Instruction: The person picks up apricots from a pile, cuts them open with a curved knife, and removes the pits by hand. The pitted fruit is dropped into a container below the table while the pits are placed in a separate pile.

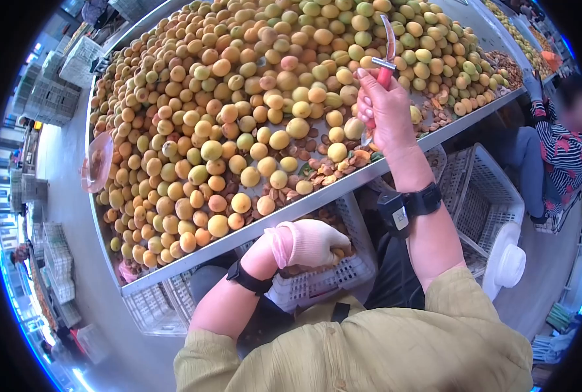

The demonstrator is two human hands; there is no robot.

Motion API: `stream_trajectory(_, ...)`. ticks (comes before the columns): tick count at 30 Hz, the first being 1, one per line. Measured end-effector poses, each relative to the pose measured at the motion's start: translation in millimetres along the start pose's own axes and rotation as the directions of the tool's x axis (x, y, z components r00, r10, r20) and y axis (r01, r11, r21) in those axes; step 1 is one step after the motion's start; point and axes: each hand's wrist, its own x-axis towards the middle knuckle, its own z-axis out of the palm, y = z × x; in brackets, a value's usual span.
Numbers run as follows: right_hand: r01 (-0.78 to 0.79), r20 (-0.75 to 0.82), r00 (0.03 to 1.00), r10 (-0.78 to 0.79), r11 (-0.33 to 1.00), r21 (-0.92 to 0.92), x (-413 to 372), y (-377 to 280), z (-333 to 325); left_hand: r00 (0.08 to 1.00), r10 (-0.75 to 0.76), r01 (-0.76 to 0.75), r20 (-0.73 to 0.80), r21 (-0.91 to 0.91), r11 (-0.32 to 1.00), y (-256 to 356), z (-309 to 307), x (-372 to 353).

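My right hand [388, 111], bare, is closed around the red handle [384, 78] of a curved knife [389, 39]. Its blade points up and away over the apricots, and a short metal crossbar sits at its base. My left hand [314, 244], in a white knit glove, is low at the near side of the table, over a grey plastic crate [346, 273]. Its fingers curl downward beside orange fruit pieces [344, 251] in that crate; what they hold, if anything, is hidden. A large heap of yellow-orange apricots [193, 124] covers the metal-edged table in front of me.
The table's metal rim [304, 208] runs between my hands and the heap. Loose pits and scraps [317, 171] lie along it. A clear plastic bowl [97, 163] hangs at the left edge. Crates [477, 196] stand at right, near a seated person [559, 150].
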Motion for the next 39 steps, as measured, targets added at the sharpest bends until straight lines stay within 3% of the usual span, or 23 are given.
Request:
stream_trajectory(2,0.000,0.089,0.996,0.010,0.993,-0.119,3.2,0.1,-10.8,0.993,-0.114,0.105,0.024,0.241,0.965,-0.1,2.4,2.1)
stream_trajectory(3,-0.005,0.090,0.996,0.017,0.992,-0.125,7.5,5.9,-16.4,0.994,-0.110,0.102,0.024,0.234,0.967,3.2,2.8,1.4)
stream_trajectory(4,0.121,0.111,0.990,-0.083,0.907,-0.404,13.6,14.6,-22.7,0.995,-0.097,0.096,-0.011,0.264,0.960,10.0,1.5,-1.0)
stream_trajectory(5,0.235,0.160,0.972,-0.173,0.731,-0.641,14.4,16.0,-23.7,0.996,-0.083,0.092,-0.044,0.295,0.951,17.0,0.1,-4.0)
stream_trajectory(6,0.237,0.161,0.971,-0.174,0.727,-0.645,13.1,14.2,-27.2,0.995,-0.066,0.088,-0.077,0.330,0.940,20.4,-0.8,-5.4)
stream_trajectory(7,0.258,0.197,0.964,-0.177,0.460,-0.850,11.1,11.4,-30.4,0.992,0.068,-0.026,-0.110,0.343,0.939,10.3,2.9,-3.4)
stream_trajectory(8,0.255,0.230,0.958,-0.170,0.141,-0.957,9.8,7.9,-32.6,0.991,0.073,-0.031,-0.111,0.346,0.938,6.8,3.6,-2.2)
stream_trajectory(10,0.221,0.205,0.971,-0.124,0.131,-0.967,11.2,4.9,-37.0,0.984,0.174,-0.159,-0.050,0.214,0.964,3.9,2.6,-1.4)
stream_trajectory(12,0.186,0.159,0.977,-0.145,0.197,-0.963,14.1,6.9,-38.7,0.981,0.192,-0.184,-0.033,0.180,0.966,8.5,-2.6,-4.4)
stream_trajectory(14,0.236,0.210,0.964,-0.164,0.159,-0.959,15.3,13.9,-34.6,0.980,0.197,-0.193,-0.039,0.093,0.977,13.9,-5.1,-5.5)
stream_trajectory(16,0.214,0.206,0.973,-0.104,0.077,-0.974,9.8,15.6,-18.3,0.976,0.204,-0.197,-0.078,0.091,0.976,18.8,-10.3,-9.0)
stream_trajectory(18,0.166,0.166,0.986,-0.018,-0.012,-0.986,11.3,25.2,-11.2,0.977,0.152,-0.159,-0.148,-0.036,0.987,20.7,-12.9,-12.7)
stream_trajectory(19,0.142,0.140,0.990,0.027,-0.065,-0.988,9.8,25.7,-5.0,0.943,0.250,-0.238,-0.220,0.082,0.968,20.7,-15.9,-14.4)
stream_trajectory(22,0.120,0.096,0.989,0.112,-0.229,-0.966,10.5,31.4,6.5,0.898,0.306,-0.305,-0.316,0.052,0.951,8.7,-15.6,-14.0)
stream_trajectory(23,0.112,0.089,0.990,0.108,-0.223,-0.968,12.0,31.2,8.3,0.942,0.176,-0.226,-0.287,-0.152,0.962,12.2,-17.1,-17.6)
stream_trajectory(25,0.103,0.082,0.991,0.104,-0.220,-0.970,13.5,30.5,5.0,0.914,0.182,-0.263,-0.362,-0.186,0.947,17.6,-20.0,-25.4)
stream_trajectory(28,0.198,0.217,0.974,0.064,0.219,-0.955,15.3,25.0,-6.4,0.780,0.031,-0.338,-0.625,-0.379,0.861,24.2,-30.2,-36.4)
stream_trajectory(30,0.194,0.363,0.928,0.086,0.720,-0.666,7.9,19.0,2.5,0.568,-0.160,-0.503,-0.807,-0.494,0.710,14.5,-38.4,-34.0)
stream_trajectory(32,0.149,0.399,0.905,0.146,0.771,-0.619,-4.9,8.1,14.0,0.405,-0.270,-0.657,-0.874,-0.483,0.579,-0.8,-50.6,-29.2)
stream_trajectory(33,0.143,0.465,0.870,0.164,0.819,-0.556,-8.3,7.9,18.1,0.373,-0.260,-0.689,-0.890,-0.454,0.565,-7.1,-56.0,-29.8)
stream_trajectory(35,0.105,0.547,0.819,0.173,0.892,-0.439,-16.8,10.4,27.6,0.372,-0.231,-0.736,-0.899,-0.437,0.517,-1.8,-63.2,-32.9)
stream_trajectory(38,0.011,0.546,0.790,0.277,0.885,-0.465,-23.2,10.3,34.9,0.409,-0.145,-0.761,-0.901,-0.424,0.491,4.1,-62.4,-35.1)
stream_trajectory(39,0.090,0.600,0.774,0.202,0.903,-0.420,-21.7,17.4,33.7,0.341,-0.134,-0.766,-0.931,-0.358,0.534,3.4,-61.3,-32.7)
